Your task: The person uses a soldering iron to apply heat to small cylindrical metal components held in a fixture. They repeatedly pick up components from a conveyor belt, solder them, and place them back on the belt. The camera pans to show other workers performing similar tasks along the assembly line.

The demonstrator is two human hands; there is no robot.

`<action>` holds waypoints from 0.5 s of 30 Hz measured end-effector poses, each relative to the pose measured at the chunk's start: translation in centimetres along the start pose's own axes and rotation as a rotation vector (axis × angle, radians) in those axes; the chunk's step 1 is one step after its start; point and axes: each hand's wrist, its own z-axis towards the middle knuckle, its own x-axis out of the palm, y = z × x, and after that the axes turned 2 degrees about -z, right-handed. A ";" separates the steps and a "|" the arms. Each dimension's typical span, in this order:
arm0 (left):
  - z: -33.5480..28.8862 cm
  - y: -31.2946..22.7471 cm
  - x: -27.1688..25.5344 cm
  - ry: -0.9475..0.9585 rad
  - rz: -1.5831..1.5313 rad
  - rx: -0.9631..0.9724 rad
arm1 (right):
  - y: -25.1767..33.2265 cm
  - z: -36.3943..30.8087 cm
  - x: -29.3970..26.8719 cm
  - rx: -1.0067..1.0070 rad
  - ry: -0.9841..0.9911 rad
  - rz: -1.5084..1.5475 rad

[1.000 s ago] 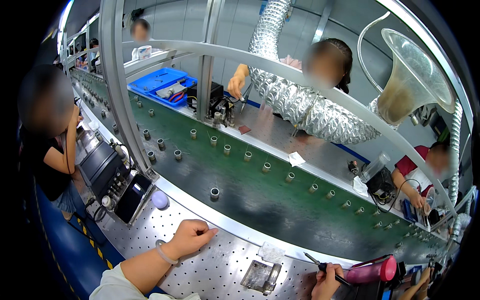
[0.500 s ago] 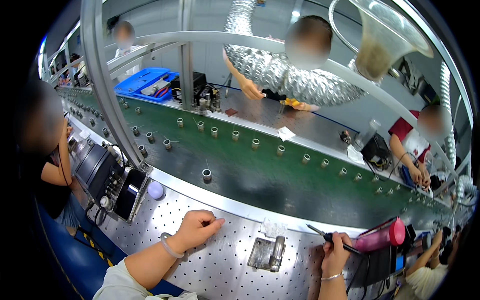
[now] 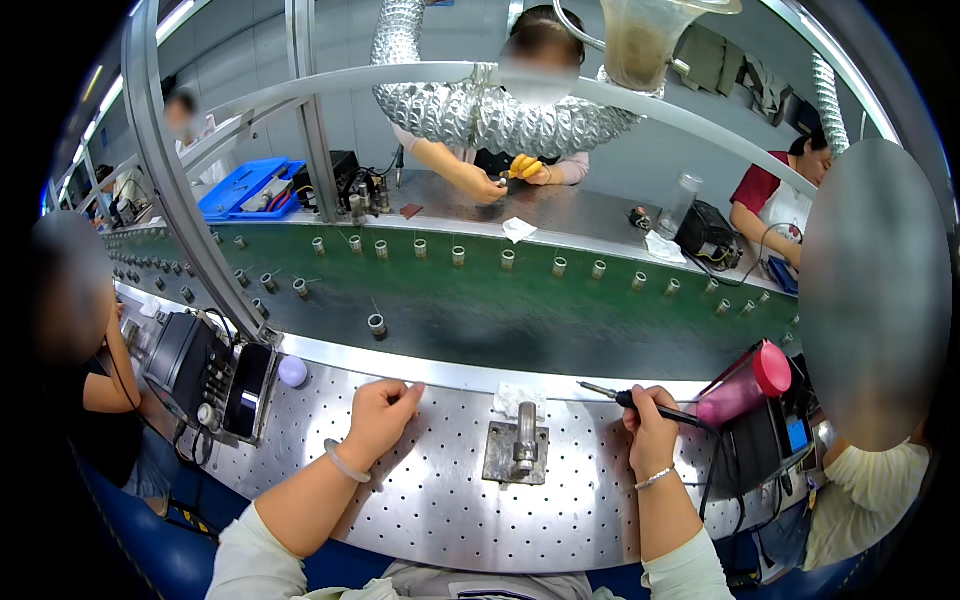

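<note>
My left hand point(image 3: 383, 420) rests over the perforated metal bench point(image 3: 430, 500), fingers curled into a loose fist, and nothing shows in it. In my right hand point(image 3: 652, 436) is a soldering iron point(image 3: 627, 398), its thin tip pointing left and its black cable trailing right. Between the hands sits a small square metal plate point(image 3: 497, 462) bearing a metal cylinder point(image 3: 527, 432). Neither hand touches it. A crumpled clear sheet point(image 3: 508, 397) lies just behind the plate.
Beyond the bench edge runs a green conveyor belt point(image 3: 480, 330) carrying several small metal cups point(image 3: 377, 325) with thin wires. A lilac ball point(image 3: 293, 371) and black soldering station point(image 3: 185, 358) stand left; a pink bottle point(image 3: 735, 390) stands right. Co-workers sit on both sides and opposite.
My view has shifted, bringing a co-worker at the right into sight. Both my hands keep nearly the same pose beside the plate. The co-worker opposite has brought their two hands closer together.
</note>
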 end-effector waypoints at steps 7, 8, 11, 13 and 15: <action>0.7 -0.7 2.9 0.097 -0.026 0.007 | 0.2 0.9 -0.4 0.078 -0.003 0.135; 0.9 -0.8 3.7 0.093 -0.043 0.010 | 0.3 0.9 -0.6 0.125 0.007 0.197; 2.1 -1.9 5.5 0.112 -0.387 -0.150 | 1.1 1.4 0.1 0.245 0.027 0.371; 2.6 -2.8 6.7 0.125 -0.587 -0.240 | 1.6 1.9 1.0 0.262 0.041 0.447; 2.9 -2.8 7.9 0.123 -0.521 -0.157 | 1.8 2.2 2.0 0.269 0.066 0.504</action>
